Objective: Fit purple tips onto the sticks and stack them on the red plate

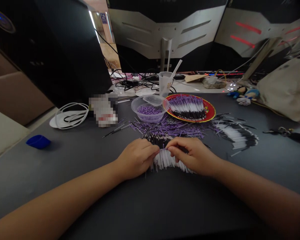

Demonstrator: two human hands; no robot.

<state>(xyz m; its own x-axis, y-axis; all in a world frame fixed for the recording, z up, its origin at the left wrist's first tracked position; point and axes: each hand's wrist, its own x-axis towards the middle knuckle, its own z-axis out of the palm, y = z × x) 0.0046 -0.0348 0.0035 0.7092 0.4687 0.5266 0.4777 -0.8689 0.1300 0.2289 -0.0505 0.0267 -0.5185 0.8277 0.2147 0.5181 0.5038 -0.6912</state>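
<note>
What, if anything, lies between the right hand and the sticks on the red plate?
Loose purple sticks lie scattered on the table between the right hand and the red plate; nothing tall shows there.

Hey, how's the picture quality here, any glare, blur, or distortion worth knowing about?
In the head view, the computer tower leans outward, likely wide-angle distortion; red streaks, perhaps reflections, cross the rightmost monitor back; the blue object casts a soft shadow; a pixelated patch hides something on the desk; the purple sticks blend together softly.
</note>
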